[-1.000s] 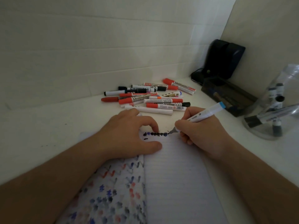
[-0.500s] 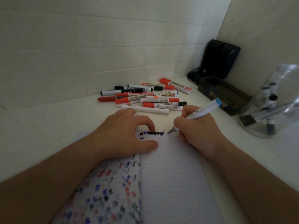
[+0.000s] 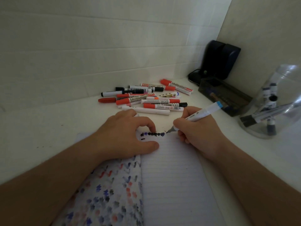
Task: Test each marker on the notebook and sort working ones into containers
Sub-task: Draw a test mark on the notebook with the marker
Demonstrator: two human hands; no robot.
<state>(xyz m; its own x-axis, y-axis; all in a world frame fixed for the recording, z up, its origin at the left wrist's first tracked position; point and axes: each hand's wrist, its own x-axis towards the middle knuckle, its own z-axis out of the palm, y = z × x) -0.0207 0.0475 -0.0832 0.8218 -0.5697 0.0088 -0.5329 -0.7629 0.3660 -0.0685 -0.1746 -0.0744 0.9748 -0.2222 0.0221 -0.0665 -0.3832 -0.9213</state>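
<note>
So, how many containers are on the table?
2. A dark rectangular tray lies near the back right corner; a clear jar holding markers stands at the right edge. Others may lie outside the view.

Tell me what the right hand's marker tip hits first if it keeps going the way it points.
The right hand aims the marker down-left; it would likely meet the notebook page by the scribble row.

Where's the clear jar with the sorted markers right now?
In the head view, the clear jar stands at the far right of the table, just right of the dark tray and beyond the right hand.
</note>
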